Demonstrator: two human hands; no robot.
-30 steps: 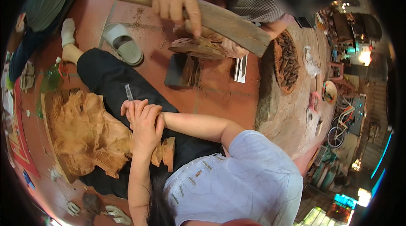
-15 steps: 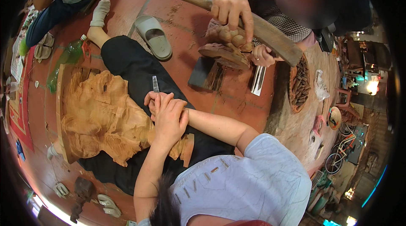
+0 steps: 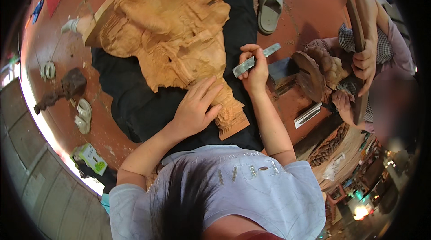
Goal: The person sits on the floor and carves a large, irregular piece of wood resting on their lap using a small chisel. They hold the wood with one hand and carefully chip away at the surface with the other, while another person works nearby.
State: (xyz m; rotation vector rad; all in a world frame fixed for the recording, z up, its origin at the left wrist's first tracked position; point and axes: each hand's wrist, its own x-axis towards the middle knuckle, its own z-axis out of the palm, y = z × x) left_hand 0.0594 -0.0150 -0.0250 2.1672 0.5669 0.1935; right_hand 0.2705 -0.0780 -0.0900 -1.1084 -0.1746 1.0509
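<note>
A large carved piece of light brown wood (image 3: 179,38) lies across my lap, its broad flat base at the upper left and its narrow end close to my waist. My left hand (image 3: 195,107) rests on that narrow part with fingers stretched out, holding nothing. Raised to the right of the carving, my right hand (image 3: 256,69) is closed around a flat metal carving chisel (image 3: 272,50). Both ends of the chisel stick out of the fist, apart from the wood.
At the right another person's hand (image 3: 365,62) holds a long wooden bar (image 3: 357,24) beside a darker carving (image 3: 325,62). A shiny flat blade (image 3: 308,115) lies nearby. A grey sandal (image 3: 270,8) sits on the red tiles ahead, and a dark carved lump (image 3: 72,83) stands at the left.
My hands, crossed together before, are now apart: the left spread on the carving, the right lifted with the chisel. The view has turned, so the carving shows higher up.
</note>
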